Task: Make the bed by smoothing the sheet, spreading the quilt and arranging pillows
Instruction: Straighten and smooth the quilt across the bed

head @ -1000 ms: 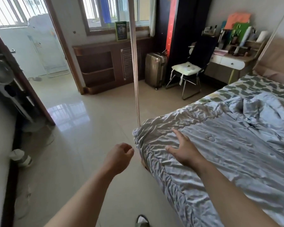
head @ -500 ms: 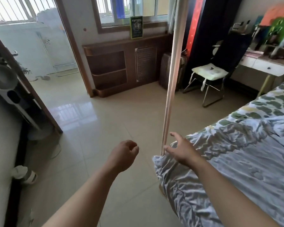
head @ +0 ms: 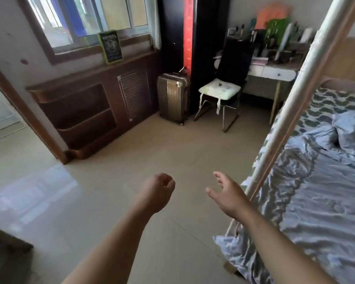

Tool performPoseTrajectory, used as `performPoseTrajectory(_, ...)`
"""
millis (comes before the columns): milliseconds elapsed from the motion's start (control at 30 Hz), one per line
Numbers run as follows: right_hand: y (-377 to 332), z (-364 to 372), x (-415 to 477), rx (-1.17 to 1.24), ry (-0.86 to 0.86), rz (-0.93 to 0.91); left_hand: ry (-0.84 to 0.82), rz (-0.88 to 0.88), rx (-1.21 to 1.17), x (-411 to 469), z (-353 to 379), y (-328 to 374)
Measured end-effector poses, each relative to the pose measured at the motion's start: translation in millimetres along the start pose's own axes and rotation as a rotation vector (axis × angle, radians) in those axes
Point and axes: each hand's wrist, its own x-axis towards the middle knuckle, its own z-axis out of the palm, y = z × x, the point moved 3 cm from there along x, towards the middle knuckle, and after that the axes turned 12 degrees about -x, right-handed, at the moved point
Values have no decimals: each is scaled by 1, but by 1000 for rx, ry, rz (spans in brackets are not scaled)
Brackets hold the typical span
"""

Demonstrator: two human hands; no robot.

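Note:
A wrinkled grey-blue quilt [head: 316,201] covers the bed on the right, its corner hanging off the near foot end. A green leaf-patterned sheet [head: 334,101] shows beyond it toward the headboard. My right hand [head: 228,193] hovers over the floor just left of the bed corner, fingers spread, touching nothing. My left hand [head: 158,191] floats over the floor with fingers loosely curled and nothing in it. No pillow is visible.
A slanted white bed-frame pole [head: 291,103] rises from the bed corner. Across the tiled floor stand a suitcase [head: 172,97], a chair with a white cushion [head: 219,89], a cluttered desk [head: 275,70] and a dark wooden cabinet [head: 90,107] under the window.
My right hand has come off the quilt corner and now hangs over the floor. The view has swung left and moved along the foot of the bed.

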Motion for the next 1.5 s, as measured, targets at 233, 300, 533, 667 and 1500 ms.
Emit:
performPoseTrajectory(233,-13,-4,73,35,155,160,-195,194,57,105,8,23)
performPoseTrajectory(300,-13,-7,103,53,181,195,-235,214,60,138,14,27)
performPoseTrajectory(533,-17,-42,232,89,273,280,-338,284,130,282,25,73)
performPoseTrajectory(667,-12,-73,287,107,317,319,-321,312,153,359,25,109)
performPoseTrajectory(1500,141,-104,304,455,872,1440,-1471,832,409,482,390,246)
